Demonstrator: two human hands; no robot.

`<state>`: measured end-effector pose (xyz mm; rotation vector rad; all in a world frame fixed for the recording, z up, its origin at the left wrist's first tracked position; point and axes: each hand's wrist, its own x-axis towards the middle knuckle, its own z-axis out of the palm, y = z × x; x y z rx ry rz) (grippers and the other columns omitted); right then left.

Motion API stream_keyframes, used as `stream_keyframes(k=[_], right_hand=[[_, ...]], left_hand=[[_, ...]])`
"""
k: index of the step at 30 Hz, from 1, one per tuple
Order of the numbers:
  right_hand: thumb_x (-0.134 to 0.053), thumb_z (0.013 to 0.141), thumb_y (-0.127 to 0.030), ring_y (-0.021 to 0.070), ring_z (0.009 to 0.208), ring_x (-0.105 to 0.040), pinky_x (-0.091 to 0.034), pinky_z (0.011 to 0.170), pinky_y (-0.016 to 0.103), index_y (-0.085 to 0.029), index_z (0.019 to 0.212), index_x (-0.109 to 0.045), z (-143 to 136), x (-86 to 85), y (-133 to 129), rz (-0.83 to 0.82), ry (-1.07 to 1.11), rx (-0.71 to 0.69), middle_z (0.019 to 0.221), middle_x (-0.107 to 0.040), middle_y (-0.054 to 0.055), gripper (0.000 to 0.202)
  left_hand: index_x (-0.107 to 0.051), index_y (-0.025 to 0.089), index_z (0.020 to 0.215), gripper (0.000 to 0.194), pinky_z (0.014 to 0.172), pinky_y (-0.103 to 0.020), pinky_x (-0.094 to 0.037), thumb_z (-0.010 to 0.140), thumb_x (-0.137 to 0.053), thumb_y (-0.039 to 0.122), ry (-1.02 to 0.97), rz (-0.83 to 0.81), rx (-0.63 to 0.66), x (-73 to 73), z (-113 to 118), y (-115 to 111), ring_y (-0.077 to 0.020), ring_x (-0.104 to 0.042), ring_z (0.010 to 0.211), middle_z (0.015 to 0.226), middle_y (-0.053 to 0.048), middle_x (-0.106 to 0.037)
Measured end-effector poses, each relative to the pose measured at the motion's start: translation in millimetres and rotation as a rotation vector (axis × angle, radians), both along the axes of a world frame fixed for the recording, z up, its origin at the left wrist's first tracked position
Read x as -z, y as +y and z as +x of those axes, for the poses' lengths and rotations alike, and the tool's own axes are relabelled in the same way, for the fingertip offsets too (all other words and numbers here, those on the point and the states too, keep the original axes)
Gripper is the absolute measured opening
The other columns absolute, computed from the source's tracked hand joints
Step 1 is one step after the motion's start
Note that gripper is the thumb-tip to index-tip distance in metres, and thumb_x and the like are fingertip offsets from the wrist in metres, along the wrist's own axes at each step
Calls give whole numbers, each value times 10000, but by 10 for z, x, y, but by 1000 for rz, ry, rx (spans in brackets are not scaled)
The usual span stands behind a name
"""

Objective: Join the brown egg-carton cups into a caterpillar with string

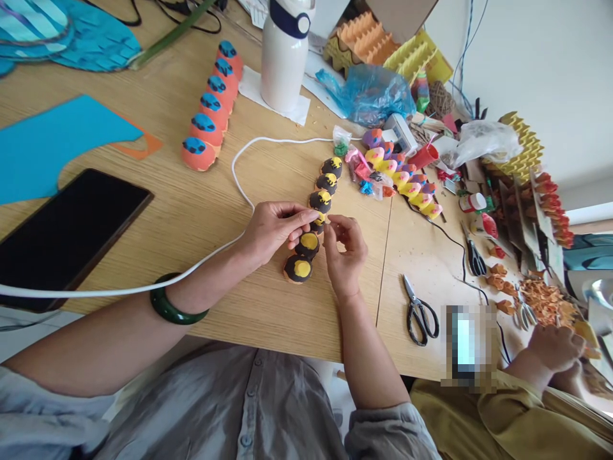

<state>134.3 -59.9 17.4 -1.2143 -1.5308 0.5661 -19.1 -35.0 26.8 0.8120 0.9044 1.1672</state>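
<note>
The left hand [271, 233] brings thumb and forefinger nearly together at one yellow-topped bump of the black strip [320, 203]; the right hand [347, 252], loosely curled, has its fingertips at the bump's other side. Whether either pinches anything cannot be told. The strip lies inward of the table's [268, 313] near edge.
</note>
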Motion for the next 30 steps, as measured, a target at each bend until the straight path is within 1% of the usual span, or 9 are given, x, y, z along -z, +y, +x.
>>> stream_keyframes(k=[2, 4, 9, 12, 14, 18, 21, 24, 30], right_hand=[[-642, 962, -295, 107, 660, -535, -478, 625, 282, -260, 1023, -685, 6, -2, 3, 20, 4, 5, 832, -614, -22, 82], [-656, 956, -277, 107, 664, -539, -480, 623, 282, -261, 1007, -692, 10, 3, 8, 50, -2, -21, 833, -620, -21, 64], [-659, 968, -273, 124, 713, -595, -505, 624, 291, -260, 961, -721, 9, 4, 12, 74, -16, -27, 854, -665, 0, 63], [-656, 973, -279, 118, 687, -603, -508, 604, 291, -260, 965, -728, 11, 4, 11, 62, 0, -29, 867, -674, 1, 75], [-655, 973, -273, 111, 667, -598, -506, 594, 289, -262, 968, -728, 13, 9, 13, 52, 16, -28, 871, -671, -2, 74], [-657, 968, -270, 113, 679, -596, -514, 601, 291, -267, 972, -724, 10, 20, 19, 40, 37, -23, 865, -656, -5, 67], [-643, 976, -304, 122, 694, -600, -537, 620, 302, -271, 982, -726, 9, 19, 18, 19, 28, -20, 880, -664, 4, 89], [-625, 989, -323, 130, 714, -618, -561, 635, 305, -278, 1010, -738, 14, 13, 9, 9, 18, -29, 900, -678, 13, 123], [-582, 1014, -312, 153, 763, -647, -602, 677, 333, -294, 1095, -752, 33, 10, -9, 3, 5, -73, 948, -698, 33, 190]], left_hand=[[-740, 130, 728, 287, 384, -191, -324, 739, -877, 382, -19, -5, 9, 20, -2, 2, -34, -425, 423, 589, 15, -587], [-737, 132, 727, 297, 389, -191, -327, 735, -882, 391, -28, -18, 25, 25, -1, -2, -33, -422, 426, 592, 16, -587], [-722, 132, 696, 341, 389, -200, -341, 706, -897, 425, -30, -50, 60, -18, 7, -17, -33, -416, 427, 614, 6, -609], [-711, 131, 664, 365, 378, -200, -344, 725, -873, 453, -55, -76, 55, -41, 7, -16, -38, -426, 434, 627, -5, -617], [-725, 133, 684, 336, 377, -196, -351, 718, -876, 432, -52, -79, 80, -49, 3, -14, -45, -434, 439, 596, 7, -594], [-766, 141, 794, 284, 385, -195, -368, 656, -907, 345, -11, -67, 120, -56, -5, -11, -55, -446, 445, 547, 40, -563], [-763, 137, 792, 279, 392, -198, -379, 648, -903, 330, 17, -63, 113, -58, -4, -11, -52, -455, 449, 571, 34, -588], [-766, 133, 803, 288, 384, -195, -370, 648, -902, 333, -3, -73, 105, -49, 2, -7, -44, -451, 450, 612, 25, -611], [-775, 132, 803, 277, 381, -189, -366, 641, -912, 311, -67, -108, 115, -33, 6, 2, -47, -444, 455, 580, 37, -571]])
